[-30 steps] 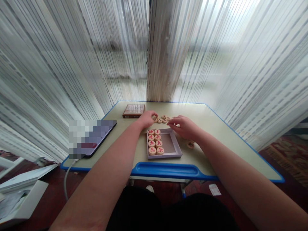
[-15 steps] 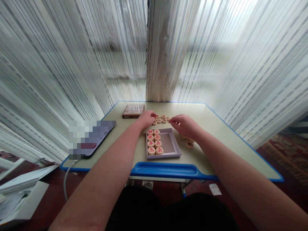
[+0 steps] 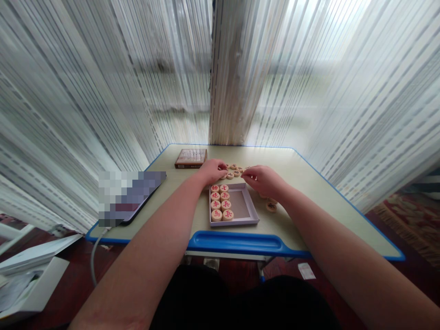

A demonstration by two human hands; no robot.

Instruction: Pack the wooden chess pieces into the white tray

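Several round wooden pieces with dark characters point(image 3: 236, 173) lie behind a shallow open box point(image 3: 253, 211). My left hand point(image 3: 213, 172) is at their left end, fingers curved and apart, touching a piece at the edge of the group. At their right end my right hand point(image 3: 260, 178) has its fingertips pressed together; whatever they hold, if anything, is too small to make out. Inside the box, several pieces with red characters point(image 3: 225, 205) stand in two columns along the left side, and its right part is bare. More dark-character pieces point(image 3: 271, 206) lie partly under my right wrist.
A flat brown box point(image 3: 191, 157) lies at the back left of the table point(image 3: 330, 220). Left of my arm is a blurred tablet-like device point(image 3: 137, 197) with a cable. A blue tray point(image 3: 237, 242) runs along the front edge. Striped curtains hang behind.
The dark-character pieces between my hands have shifted slightly to the right. My left hand has moved a little right with them; my right hand has dropped slightly.
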